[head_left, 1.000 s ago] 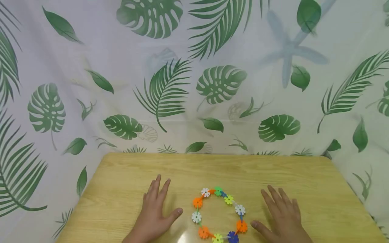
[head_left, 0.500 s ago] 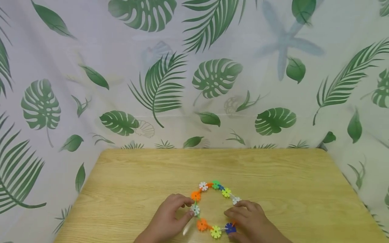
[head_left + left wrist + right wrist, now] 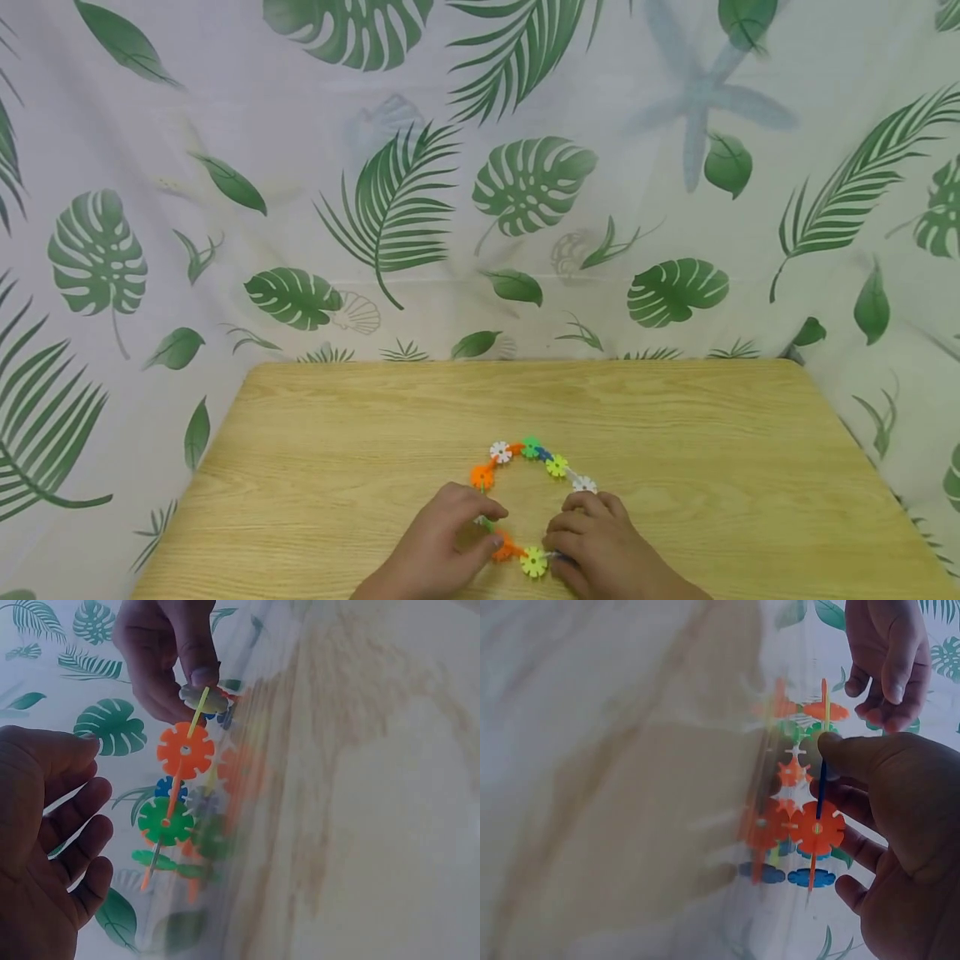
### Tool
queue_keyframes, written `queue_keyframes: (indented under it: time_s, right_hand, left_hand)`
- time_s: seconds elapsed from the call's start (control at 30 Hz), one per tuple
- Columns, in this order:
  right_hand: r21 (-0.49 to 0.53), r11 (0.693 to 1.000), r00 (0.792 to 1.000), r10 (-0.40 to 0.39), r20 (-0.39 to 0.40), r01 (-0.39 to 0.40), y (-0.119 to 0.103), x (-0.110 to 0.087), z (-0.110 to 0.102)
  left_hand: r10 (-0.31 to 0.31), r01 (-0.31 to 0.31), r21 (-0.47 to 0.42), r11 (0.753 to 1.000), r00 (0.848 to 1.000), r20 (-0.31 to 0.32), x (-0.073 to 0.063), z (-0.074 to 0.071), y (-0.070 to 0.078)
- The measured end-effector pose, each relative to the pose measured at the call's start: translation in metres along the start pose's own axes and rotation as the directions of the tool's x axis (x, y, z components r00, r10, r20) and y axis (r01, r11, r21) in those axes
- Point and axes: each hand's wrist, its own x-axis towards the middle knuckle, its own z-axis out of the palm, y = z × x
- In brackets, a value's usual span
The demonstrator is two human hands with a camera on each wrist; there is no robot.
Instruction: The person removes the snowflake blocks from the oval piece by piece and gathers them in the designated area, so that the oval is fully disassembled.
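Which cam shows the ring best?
Head: seen from above, the ring reads as a loop, though the left hand and right hand cover parts of its sides. Left wrist shows it low from the side, with pieces overlapping; right wrist likewise, partly behind the right hand.
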Motion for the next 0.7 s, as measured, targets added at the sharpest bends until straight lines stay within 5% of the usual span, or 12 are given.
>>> queue_keyframes:
  time_s: [0.2,0.4,0.53,0.7]
  right_hand:
    - [0.001,1.0,1.0,0.027,-0.003,-0.027,-0.006,0.003,-0.001]
    - [0.077,0.997,0.994,0.017,-0.108,-0.009,-0.01,0.004,-0.009]
    - [0.153,0.988,0.986,0.026,-0.163,-0.001,-0.013,0.007,-0.019]
    - [0.274,0.961,0.985,0.067,-0.161,-0.021,-0.019,0.011,-0.034]
  left_hand:
    - [0.071,-0.07,0.034,0.997,0.997,-0.012,0.003,0.008,0.001]
    - [0.137,-0.141,0.129,0.982,0.99,0.043,0.007,0.012,0.005]
    - [0.203,-0.211,0.185,0.96,0.977,0.064,0.008,0.013,0.011]
    - [0.33,-0.32,0.268,0.909,0.944,0.009,0.011,0.011,0.018]
